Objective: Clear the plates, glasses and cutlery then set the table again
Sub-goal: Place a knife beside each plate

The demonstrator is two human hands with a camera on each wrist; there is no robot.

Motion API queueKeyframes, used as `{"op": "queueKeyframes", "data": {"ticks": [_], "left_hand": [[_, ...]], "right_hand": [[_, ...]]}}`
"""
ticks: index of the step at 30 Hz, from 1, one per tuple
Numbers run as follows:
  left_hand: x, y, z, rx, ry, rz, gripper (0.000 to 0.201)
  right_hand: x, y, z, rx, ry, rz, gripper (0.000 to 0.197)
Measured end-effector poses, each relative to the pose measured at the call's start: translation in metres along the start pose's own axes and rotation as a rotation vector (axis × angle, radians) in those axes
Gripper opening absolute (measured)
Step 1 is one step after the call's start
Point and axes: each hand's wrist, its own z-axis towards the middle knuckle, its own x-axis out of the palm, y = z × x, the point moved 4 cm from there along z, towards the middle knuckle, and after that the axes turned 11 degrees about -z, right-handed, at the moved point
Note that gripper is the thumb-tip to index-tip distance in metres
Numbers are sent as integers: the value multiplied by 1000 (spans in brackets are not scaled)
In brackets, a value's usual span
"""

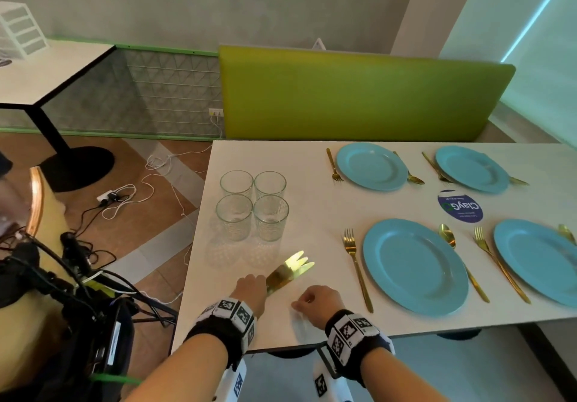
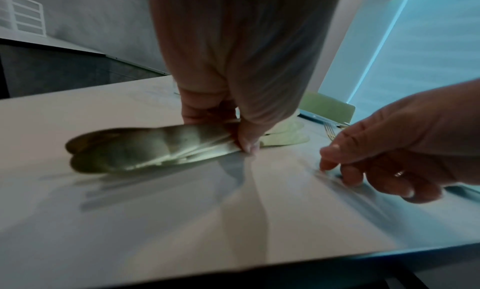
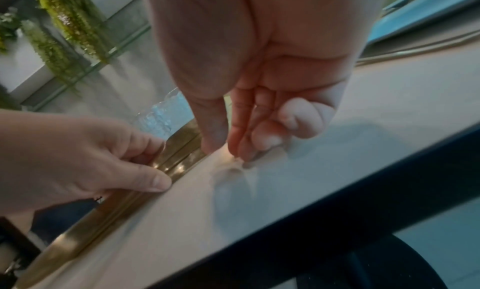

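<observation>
While four clear glasses [image 1: 252, 204] stand together at the left end of the white table [image 1: 312, 201], the left hand [image 1: 251, 290] pinches a bundle of gold knives [image 1: 288, 272] that lies flat near the front edge. Just beside it, the right hand [image 1: 318, 303] touches the tabletop with curled fingertips [image 3: 244, 149] and holds nothing. To the right lie four blue plates [image 1: 415, 265], each between a gold fork [image 1: 356, 264] and a gold spoon [image 1: 449, 239].
</observation>
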Motion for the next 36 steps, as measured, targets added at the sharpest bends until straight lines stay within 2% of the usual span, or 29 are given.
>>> {"op": "queueKeyframes", "data": {"ticks": [4,9,12,16,25,29,32,34,36], "left_hand": [[2,-16,-2,21,-19,-34,35],[-1,-33,0,1,-9,-253,38],[-2,-46,-1,16,50,-365,36],[-3,-61,3,19,111,-516,33],[-4,-78,7,-63,47,-698,30],[-10,-81,13,-88,45,-741,29],[-17,-85,19,-108,55,-898,13],[-23,-87,21,-164,69,-1038,26],[-29,-87,21,-197,62,-1093,26]], "right_hand": [[0,-5,0,54,41,86,20],[-1,-13,-2,78,94,240,29],[-5,-9,-5,78,161,502,27],[-16,-9,-4,106,165,754,23],[-16,-18,4,218,198,954,24],[-34,-16,7,205,167,852,25],[-50,-21,21,203,60,729,17],[-59,-29,33,195,-60,455,17],[-64,-37,41,206,-123,151,27]]}}
